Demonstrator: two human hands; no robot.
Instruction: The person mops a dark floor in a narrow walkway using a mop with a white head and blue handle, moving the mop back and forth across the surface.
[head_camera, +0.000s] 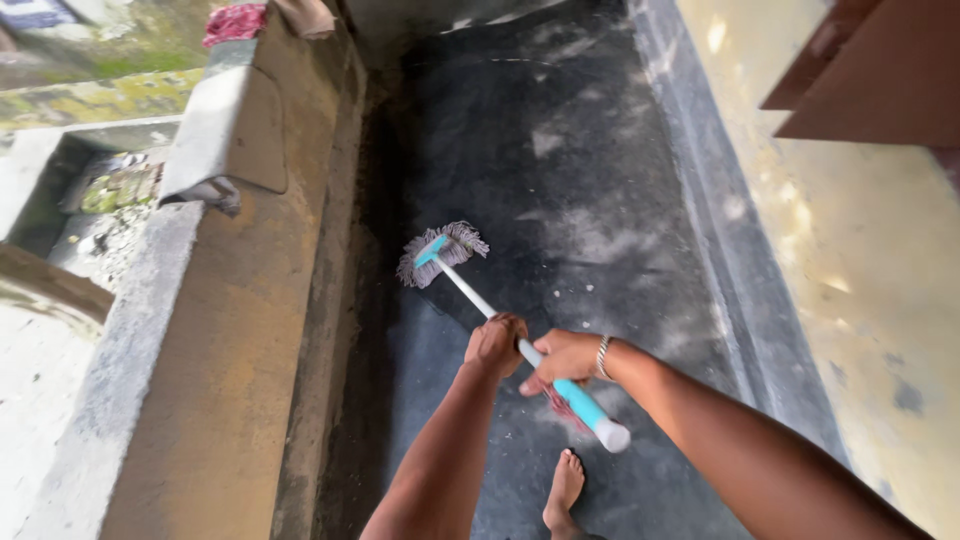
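Both hands grip one mop (520, 340): the left hand (495, 345) is clenched round its slim white shaft, the right hand (565, 360) grasps beside the teal grip (a metal bangle (602, 357) on that wrist). Its frayed, stringy head (440, 255) rests on the dusty black floor (590, 200), near the rough concrete parapet (250, 300). One bare foot (565, 490) shows.

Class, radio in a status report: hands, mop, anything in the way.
Both hands, left and right, grip the mop handle. Mop head on dark floor beside the low wall. Bare foot behind.

White mop handle (480, 300) with teal grip, greyish-lilac mop head (443, 252) — dusty black floor (570, 170), mottled yellow wall (860, 260)
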